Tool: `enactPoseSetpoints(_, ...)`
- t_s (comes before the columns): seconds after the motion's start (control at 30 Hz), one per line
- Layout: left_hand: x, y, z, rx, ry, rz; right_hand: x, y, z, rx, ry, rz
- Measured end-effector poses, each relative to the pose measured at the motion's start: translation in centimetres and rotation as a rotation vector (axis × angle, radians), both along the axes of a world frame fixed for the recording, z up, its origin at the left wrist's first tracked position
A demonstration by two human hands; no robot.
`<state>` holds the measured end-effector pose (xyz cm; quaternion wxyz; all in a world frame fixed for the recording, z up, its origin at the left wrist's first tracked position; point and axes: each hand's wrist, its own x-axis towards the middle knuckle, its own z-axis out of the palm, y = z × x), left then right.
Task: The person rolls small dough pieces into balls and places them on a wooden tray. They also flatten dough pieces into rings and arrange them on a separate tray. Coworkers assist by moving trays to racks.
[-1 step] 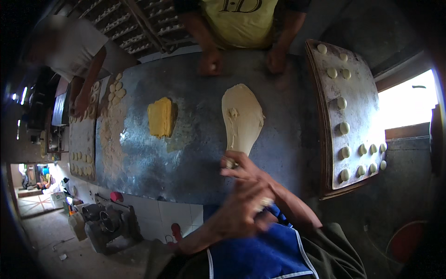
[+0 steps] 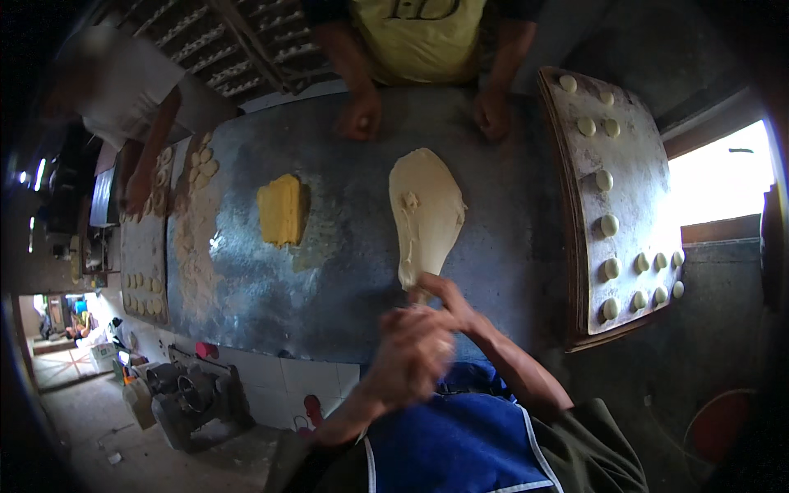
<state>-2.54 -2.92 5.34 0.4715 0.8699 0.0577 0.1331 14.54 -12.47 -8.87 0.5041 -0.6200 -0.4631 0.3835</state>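
A long, flattened piece of pale dough [image 2: 427,201] lies on the dark metal worktable [image 2: 329,304], its narrow lower end toward me. My right hand [image 2: 444,300] has its fingers closed on that narrow end. My left hand [image 2: 411,357], blurred by motion, is closed just below and overlapping it; what is inside is hidden. To the left of the dough sits a yellow slab [image 2: 279,209] of soft, fatty-looking material.
A person in a yellow top [image 2: 415,37] stands opposite, both hands at the table's far edge. Another person [image 2: 140,99] works at the left beside dough rounds [image 2: 205,168]. Stacked trays [image 2: 633,205] with dough pieces stand at right, machinery [image 2: 189,394] at lower left.
My left hand has moved up and leftward, closer beneath my right hand, which has shifted slightly right. The opposite person's hands have shifted a little.
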Motion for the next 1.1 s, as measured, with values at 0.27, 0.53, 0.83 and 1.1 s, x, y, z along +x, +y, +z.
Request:
enactPoseSetpoints(0.27,1.3,10.8,-12.5,0.644,0.322,0.573,5.1,-10.2,4.4,-0.431,-0.937,-0.302)
enactPoseSetpoints(0.53,2.8,5.4,-11.0,0.447,-0.240,0.170,2.0,-7.5,2.2,-0.209,-0.711,-0.128)
enactPoseSetpoints(0.83,1.5,7.5,-15.8,0.124,0.013,0.365,3.8,-3.8,3.2,-0.147,-0.697,-0.021)
enactPoseSetpoints(1.1,2.1,8.4,-14.5,0.165,0.103,0.547,6.9,-6.2,1.6,-0.232,-0.795,-0.312)
